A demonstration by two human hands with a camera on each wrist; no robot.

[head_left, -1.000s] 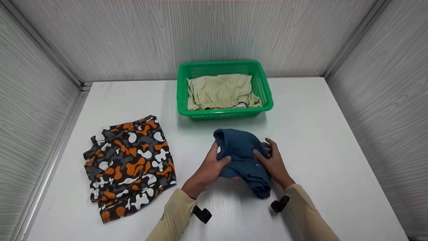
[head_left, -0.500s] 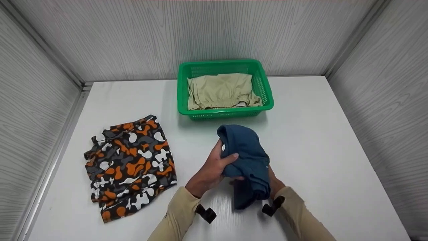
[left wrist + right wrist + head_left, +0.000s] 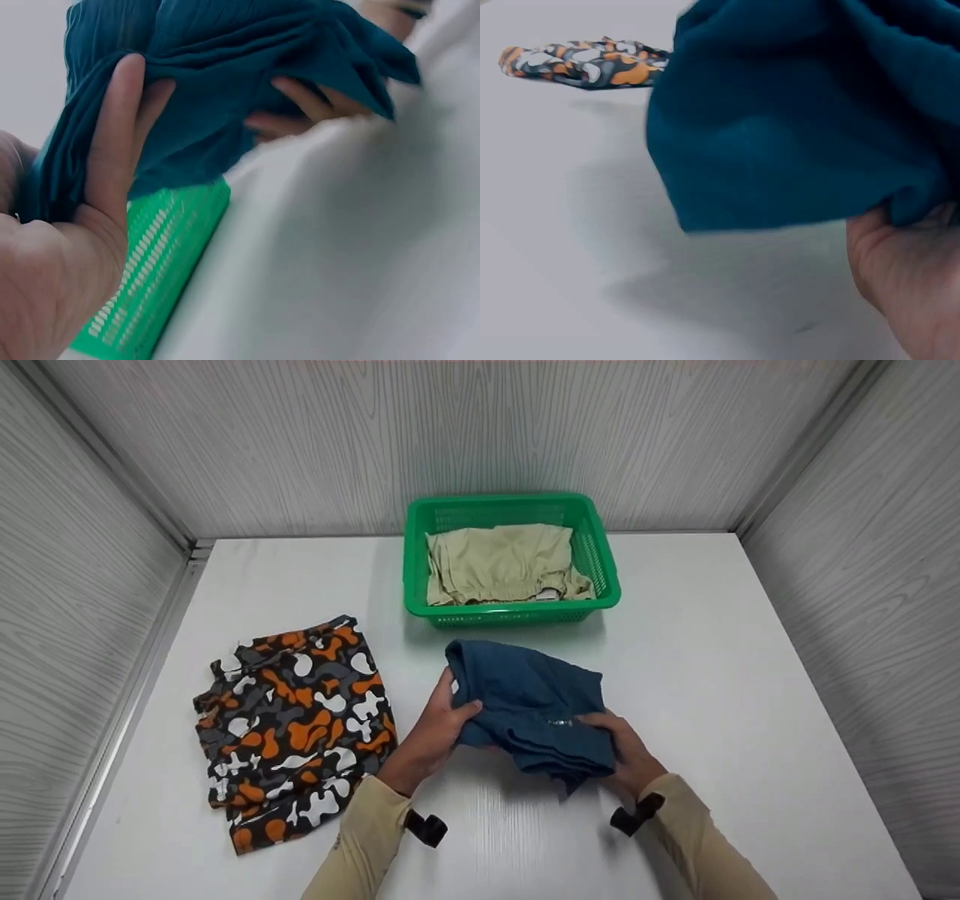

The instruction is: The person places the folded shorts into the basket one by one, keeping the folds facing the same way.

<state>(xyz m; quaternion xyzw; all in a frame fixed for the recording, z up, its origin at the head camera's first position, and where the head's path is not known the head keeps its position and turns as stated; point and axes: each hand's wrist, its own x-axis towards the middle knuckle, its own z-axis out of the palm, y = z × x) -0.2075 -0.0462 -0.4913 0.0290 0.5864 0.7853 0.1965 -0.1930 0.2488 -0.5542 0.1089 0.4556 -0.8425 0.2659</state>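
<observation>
Folded blue shorts [image 3: 525, 682] are held up off the white table between my two hands. My left hand [image 3: 431, 731] grips their left end, thumb on top and fingers underneath; the left wrist view shows those fingers [image 3: 116, 135] against the cloth's underside. At the other end my right hand [image 3: 630, 754] pinches the cloth, its thumb lying beside a small pale print. Most of the right fingers are hidden by the fabric in the head view. Loose layers of the shorts hang down at the near side.
Behind the hands stands a green basket [image 3: 514, 613] with a folded beige garment [image 3: 502, 562] in it. Camouflage-print shorts [image 3: 300, 727] in orange, black, grey and white lie on the white table [image 3: 712, 660] at the left. Grey wood-grain walls enclose the back and sides.
The blue shorts have turned and spread wider from left to right. My left hand has moved left. My right hand went under the cloth, then came back to its right end with the thumb on top.
</observation>
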